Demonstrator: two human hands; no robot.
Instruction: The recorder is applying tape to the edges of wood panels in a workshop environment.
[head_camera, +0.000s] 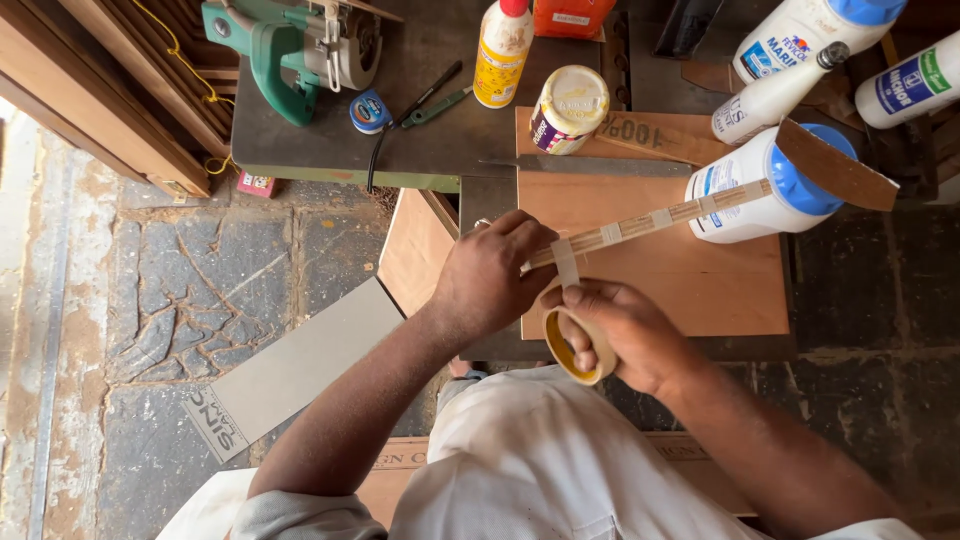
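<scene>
Fingertips of the left hand (490, 275) are hidden where they pinch the near end of a thin wooden strip (650, 220), banded with pale tape. The right hand (625, 335) grips a tape roll (575, 345), partly covered by its fingers, a tape tail rising to the strip. On the worktop (650, 270), at one o'clock, stand white bottles with blue caps (770, 185), some cut off; at twelve, a yellow glue bottle (502, 50) and a round tin (568, 108).

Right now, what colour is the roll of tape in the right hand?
Pale beige masking tape with a yellowish inner core, held in the right hand; head view.
</scene>
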